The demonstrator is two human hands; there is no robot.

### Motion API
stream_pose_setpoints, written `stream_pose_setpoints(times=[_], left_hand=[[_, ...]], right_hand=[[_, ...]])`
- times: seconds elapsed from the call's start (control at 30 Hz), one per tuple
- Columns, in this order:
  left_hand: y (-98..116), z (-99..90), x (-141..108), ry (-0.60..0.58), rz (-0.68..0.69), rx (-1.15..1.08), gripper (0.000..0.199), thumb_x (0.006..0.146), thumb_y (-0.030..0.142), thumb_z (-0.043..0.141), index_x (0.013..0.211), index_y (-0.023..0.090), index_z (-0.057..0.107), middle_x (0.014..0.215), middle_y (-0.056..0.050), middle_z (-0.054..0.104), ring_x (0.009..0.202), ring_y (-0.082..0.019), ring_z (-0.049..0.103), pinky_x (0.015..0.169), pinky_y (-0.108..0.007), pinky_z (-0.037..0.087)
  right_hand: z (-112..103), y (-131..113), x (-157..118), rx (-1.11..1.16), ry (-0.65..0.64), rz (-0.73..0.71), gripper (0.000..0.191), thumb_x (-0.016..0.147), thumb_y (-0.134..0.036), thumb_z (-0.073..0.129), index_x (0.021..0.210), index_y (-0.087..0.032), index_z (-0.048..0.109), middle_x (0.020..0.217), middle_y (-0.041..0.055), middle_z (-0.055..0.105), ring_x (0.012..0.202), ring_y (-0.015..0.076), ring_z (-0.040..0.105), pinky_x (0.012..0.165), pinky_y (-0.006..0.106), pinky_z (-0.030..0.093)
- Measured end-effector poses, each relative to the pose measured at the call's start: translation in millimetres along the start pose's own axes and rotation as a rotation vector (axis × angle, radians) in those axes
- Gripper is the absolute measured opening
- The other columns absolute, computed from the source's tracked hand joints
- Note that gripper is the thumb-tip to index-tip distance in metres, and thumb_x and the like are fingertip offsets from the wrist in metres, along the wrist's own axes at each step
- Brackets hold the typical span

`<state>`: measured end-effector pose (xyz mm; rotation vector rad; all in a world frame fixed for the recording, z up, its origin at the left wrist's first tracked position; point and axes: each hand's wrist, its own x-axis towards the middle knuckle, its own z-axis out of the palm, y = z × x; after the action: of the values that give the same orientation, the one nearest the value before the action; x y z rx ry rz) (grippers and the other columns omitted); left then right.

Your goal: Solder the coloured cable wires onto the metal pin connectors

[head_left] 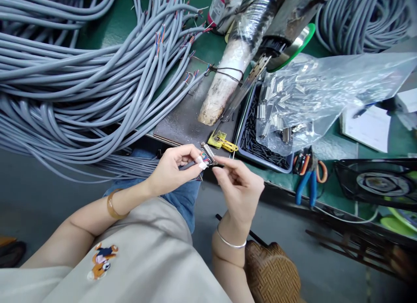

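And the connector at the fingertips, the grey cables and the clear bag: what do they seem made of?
Connector: probably metal-shelled, its edge shining silvery. Grey cables: smooth, satin plastic or rubber sheathing, curving in soft loops. Bag: likely glossy plastic film, see-through, creased and catching highlights.

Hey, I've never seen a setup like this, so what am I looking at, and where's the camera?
There's no machine here, just a person's two bare hands. The single picture comes from a camera worn on the head, looking forward and down. The left hand pinches a grey cable near a metal connector with coloured wires. The right hand has its fingertips beside the connector; whether they grip it is hard to tell. On the green table lie a big pile of cables and a tray of small black pieces, partly covered by a clear bag of metal parts.
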<state>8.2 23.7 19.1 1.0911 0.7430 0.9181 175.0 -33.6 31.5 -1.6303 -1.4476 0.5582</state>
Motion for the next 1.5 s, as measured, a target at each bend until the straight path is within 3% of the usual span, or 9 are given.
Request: stream_pose_setpoints(times=[0.1, 0.17, 0.33, 0.5, 0.63, 0.7, 0.8, 1.17, 1.5], left_hand=[[0, 0.9, 1, 0.012, 0.020, 0.016, 0.011, 0.073, 0.017, 0.071, 0.071, 0.015, 0.061, 0.077, -0.002, 0.063, 0.070, -0.009, 0.058, 0.066, -0.019, 0.050], [0, 1.8, 2, 0.031, 0.023, 0.030, 0.010, 0.071, 0.015, 0.070, 0.069, 0.015, 0.060, 0.077, -0.001, 0.062, 0.071, -0.009, 0.058, 0.067, -0.019, 0.049], [-6, 1.4, 9, 0.127, 0.001, -0.007, 0.016, 0.068, 0.013, 0.071, 0.067, 0.016, 0.056, 0.072, 0.003, 0.060, 0.064, -0.007, 0.056, 0.063, -0.019, 0.047], [-9, 0.2, 16, 0.148, -0.013, -0.055, 0.021, 0.070, 0.017, 0.076, 0.068, 0.017, 0.055, 0.071, 0.004, 0.059, 0.053, -0.004, 0.050, 0.055, -0.019, 0.045], [-8, 1.4, 19, 0.143, -0.020, -0.096, 0.022, 0.070, 0.017, 0.076, 0.068, 0.017, 0.054, 0.070, 0.004, 0.060, 0.051, -0.004, 0.050, 0.050, -0.018, 0.043], [-8, 2.2, 20, 0.137, -0.013, -0.100, 0.022, 0.071, 0.017, 0.076, 0.069, 0.017, 0.054, 0.070, 0.003, 0.061, 0.051, -0.004, 0.050, 0.049, -0.017, 0.043], [-8, 3.3, 23, 0.144, 0.003, -0.084, 0.021, 0.072, 0.016, 0.075, 0.069, 0.016, 0.054, 0.073, 0.002, 0.063, 0.052, -0.003, 0.051, 0.051, -0.017, 0.044], [-6, 8.6, 37, 0.227, 0.040, -0.077, 0.018, 0.071, 0.014, 0.071, 0.068, 0.017, 0.054, 0.067, 0.005, 0.059, 0.050, -0.003, 0.050, 0.048, -0.015, 0.042], [-2, 3.1, 45, 0.189, 0.075, -0.102, 0.021, 0.071, 0.012, 0.076, 0.067, 0.016, 0.056, 0.061, 0.006, 0.058, 0.046, -0.002, 0.047, 0.045, -0.014, 0.039]], right_hand=[[1, 0, -2, -0.060, -0.076, -0.045, 0.018, 0.093, -0.036, 0.070, 0.083, -0.021, 0.074, 0.058, -0.0066, 0.054, 0.047, 0.0058, 0.035, 0.046, 0.022, 0.031], [2, 0, -2, -0.100, -0.039, -0.097, 0.017, 0.093, -0.033, 0.069, 0.080, -0.021, 0.072, 0.058, -0.0068, 0.055, 0.045, 0.0052, 0.036, 0.047, 0.022, 0.032], [5, 1, -3, -0.053, 0.260, -0.172, 0.018, 0.093, -0.036, 0.065, 0.082, -0.023, 0.067, 0.056, -0.0061, 0.053, 0.042, 0.0076, 0.042, 0.043, 0.025, 0.033], [9, 3, 0, 0.118, 0.473, -0.200, 0.015, 0.098, -0.029, 0.058, 0.112, -0.025, 0.060, 0.071, -0.0049, 0.070, 0.041, 0.0093, 0.056, 0.041, 0.024, 0.041], [14, 12, 1, -0.039, 0.346, -0.193, 0.009, 0.098, -0.024, 0.062, 0.107, -0.024, 0.064, 0.097, 0.0022, 0.081, 0.072, 0.0153, 0.078, 0.066, 0.029, 0.063], [17, 17, 1, -0.089, 0.259, -0.231, 0.005, 0.095, -0.022, 0.067, 0.100, -0.024, 0.067, 0.101, 0.0030, 0.081, 0.091, 0.0180, 0.080, 0.080, 0.032, 0.065], [22, 22, 4, -0.053, 0.185, -0.275, 0.006, 0.094, -0.020, 0.068, 0.097, -0.024, 0.067, 0.110, 0.0044, 0.080, 0.102, 0.0187, 0.078, 0.085, 0.034, 0.065], [27, 22, 23, 0.025, 0.186, -0.240, 0.006, 0.095, -0.020, 0.065, 0.091, -0.023, 0.061, 0.115, 0.0074, 0.079, 0.101, 0.0191, 0.079, 0.087, 0.036, 0.066], [28, 24, 32, 0.076, 0.196, -0.274, 0.007, 0.092, -0.018, 0.069, 0.091, -0.022, 0.063, 0.113, 0.0063, 0.080, 0.097, 0.0188, 0.080, 0.081, 0.032, 0.068]])
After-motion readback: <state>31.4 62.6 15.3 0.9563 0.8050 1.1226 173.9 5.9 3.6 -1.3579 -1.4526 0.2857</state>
